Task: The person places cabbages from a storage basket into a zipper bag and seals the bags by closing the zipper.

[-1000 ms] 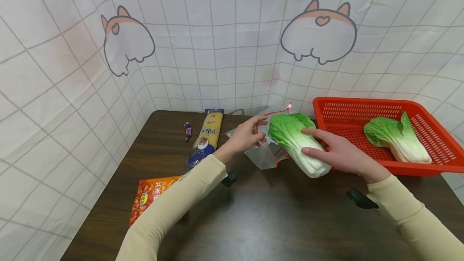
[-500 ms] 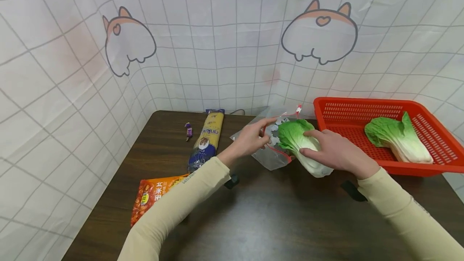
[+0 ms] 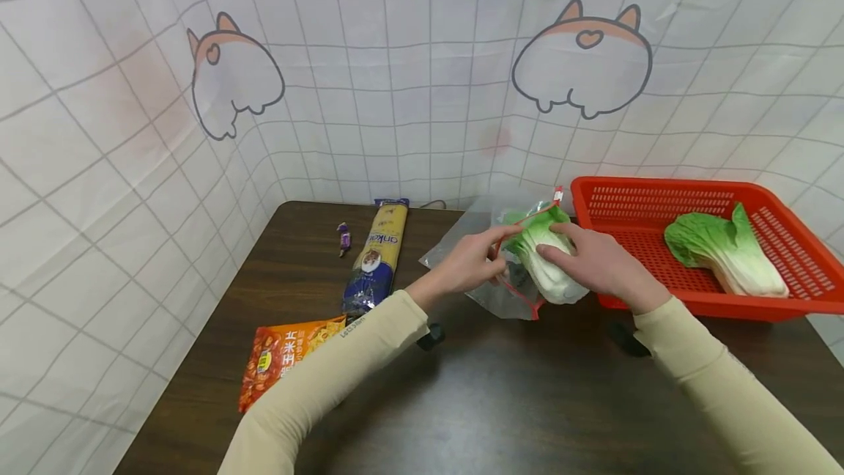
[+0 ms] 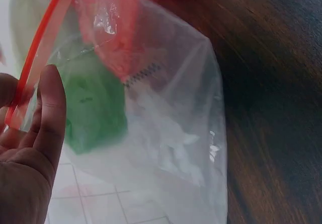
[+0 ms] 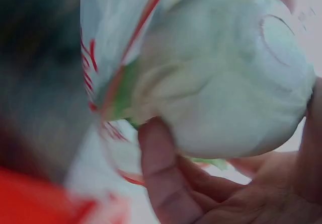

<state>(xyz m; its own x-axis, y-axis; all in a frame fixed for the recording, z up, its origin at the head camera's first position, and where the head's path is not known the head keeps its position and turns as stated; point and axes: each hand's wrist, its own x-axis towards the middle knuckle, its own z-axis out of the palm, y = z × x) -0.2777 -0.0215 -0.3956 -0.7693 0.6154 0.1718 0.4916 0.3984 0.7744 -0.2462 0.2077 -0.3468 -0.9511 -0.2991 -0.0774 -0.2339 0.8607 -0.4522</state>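
A napa cabbage (image 3: 552, 277) lies leaf end inward at the mouth of a clear zip bag (image 3: 484, 297) with a red seal strip. My right hand (image 3: 596, 259) grips its white stalk end from above and the right. In the right wrist view, fingers and thumb curl round the pale base (image 5: 231, 98), which stays outside the red strip. My left hand (image 3: 471, 261) pinches the bag's red-edged opening on the left side. Through the plastic in the left wrist view, the green leaves (image 4: 95, 108) show inside the bag.
A red basket (image 3: 659, 185) at the right holds a second napa cabbage (image 3: 728, 255). Left of the bag lie a yellow and blue pasta packet (image 3: 382, 248), a small purple candy (image 3: 345, 239) and an orange snack bag (image 3: 280, 358). A gridded cloth wall (image 3: 422, 94) stands behind the table.
The cabbage's leaf end has gone from outside the bag's mouth to inside it. My right hand has moved left with the cabbage, and my left hand has shifted right with the bag's edge.
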